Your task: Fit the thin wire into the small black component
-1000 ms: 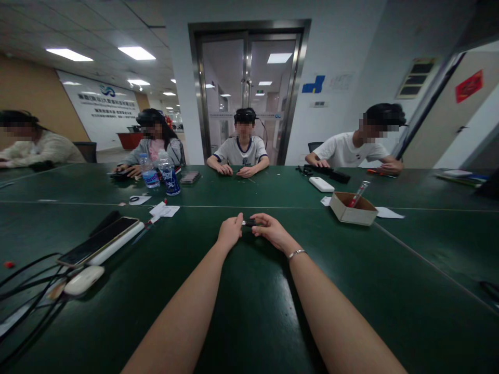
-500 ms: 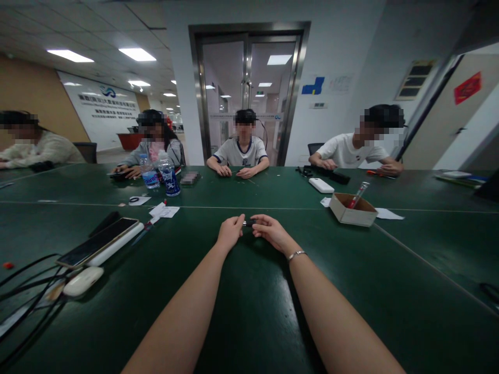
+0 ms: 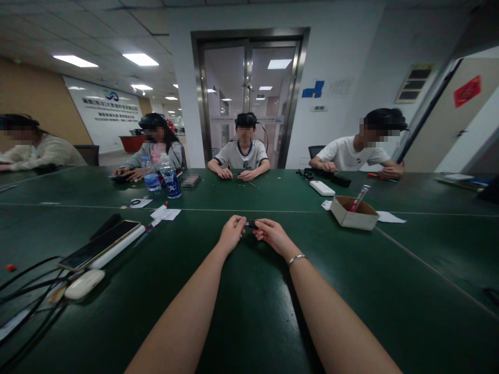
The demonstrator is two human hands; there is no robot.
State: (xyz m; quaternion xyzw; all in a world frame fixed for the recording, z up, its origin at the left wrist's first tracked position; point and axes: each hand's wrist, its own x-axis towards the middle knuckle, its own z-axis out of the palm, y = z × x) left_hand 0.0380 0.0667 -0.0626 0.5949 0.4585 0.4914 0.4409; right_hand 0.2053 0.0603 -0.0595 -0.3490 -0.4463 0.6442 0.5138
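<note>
A small black piece with a thin, silvery end [image 3: 252, 225] is held level between my two hands, just above the green table [image 3: 249, 291]. My left hand [image 3: 232, 234] pinches its silvery end between thumb and fingertips. From the other side, the thumb and index finger of my right hand [image 3: 273, 235] close on the black end, while the remaining fingers curl below. The piece is too small for me to tell its exact kind. A silvery bracelet [image 3: 298, 258] circles my right wrist.
Left of my arms lie a phone [image 3: 101, 244], a white case [image 3: 84, 284] and black cables. Two bottles [image 3: 170, 179] stand farther back. An open box [image 3: 354, 215] with a tube in it sits at right, near a white power bank [image 3: 322, 188]. Several people sit across.
My right thumb and index finger have come closer together on the black end, and more of the piece shows between my hands. The whole view has shifted slightly.
</note>
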